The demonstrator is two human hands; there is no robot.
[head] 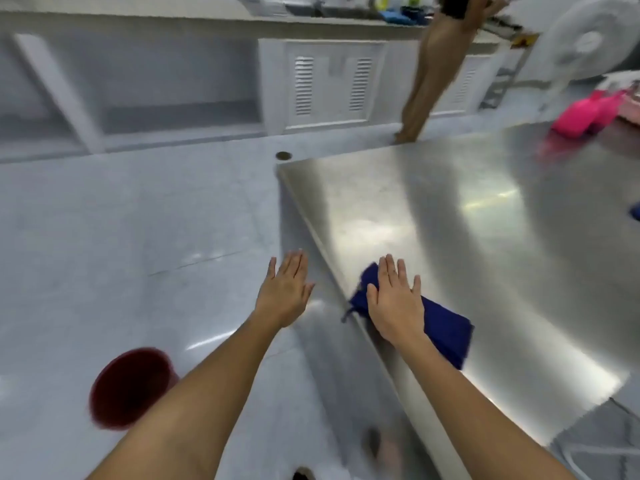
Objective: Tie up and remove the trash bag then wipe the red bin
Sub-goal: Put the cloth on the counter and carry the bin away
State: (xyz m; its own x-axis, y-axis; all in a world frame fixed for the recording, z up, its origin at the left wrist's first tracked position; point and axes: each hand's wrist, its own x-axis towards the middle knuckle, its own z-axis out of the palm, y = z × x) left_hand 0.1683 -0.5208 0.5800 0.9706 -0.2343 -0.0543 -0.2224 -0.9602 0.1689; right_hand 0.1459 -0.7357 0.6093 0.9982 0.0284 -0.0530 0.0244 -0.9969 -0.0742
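My right fingers [389, 271] are lying flat and spread on the blue cloth [440, 323] at the worktop [450, 209] edge, probably taking it for wiping. My left hand [284, 292] is hanging open, empty. The red bin [130, 388] is standing on the floor, without bag.

Both bare arms reached forward, away from the body, and stretched out almost straight. The left hand [284, 295] was flat and open, palm down, with its fingers close together and pointing far ahead. It touched nothing. The right hand [395, 302] was flat and open too, palm down, with its fingers spread a little and its thumb sticking out to the left. The two hands were side by side, a small way apart.
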